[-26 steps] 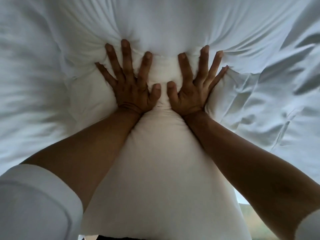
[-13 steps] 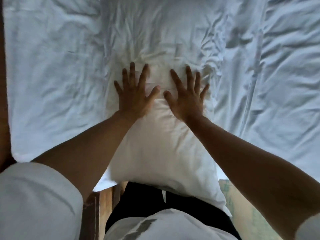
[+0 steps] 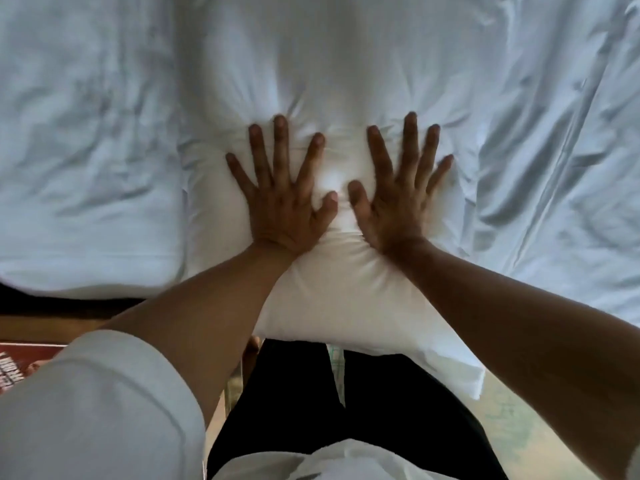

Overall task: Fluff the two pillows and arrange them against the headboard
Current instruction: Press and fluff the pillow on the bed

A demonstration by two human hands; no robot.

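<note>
A white pillow (image 3: 339, 299) lies lengthwise across the near edge of the bed, its near end hanging over the edge in front of my legs. My left hand (image 3: 282, 199) and my right hand (image 3: 394, 199) press flat on its middle, side by side, fingers spread, thumbs almost touching. The fabric dents and creases under both palms. Neither hand grips anything. A second pillow and the headboard are not in sight.
The rumpled white sheet (image 3: 86, 150) covers the bed on both sides of the pillow. The dark wooden bed frame (image 3: 62, 318) runs along the lower left, with a red printed object (image 3: 17, 362) beside it. My dark trousers (image 3: 298, 403) and pale floor (image 3: 512, 420) are below.
The view has pulled back and down, showing the bed edge and my legs. Both hands have stayed flat on the pillow, spreading slightly wider apart and pressing deeper.
</note>
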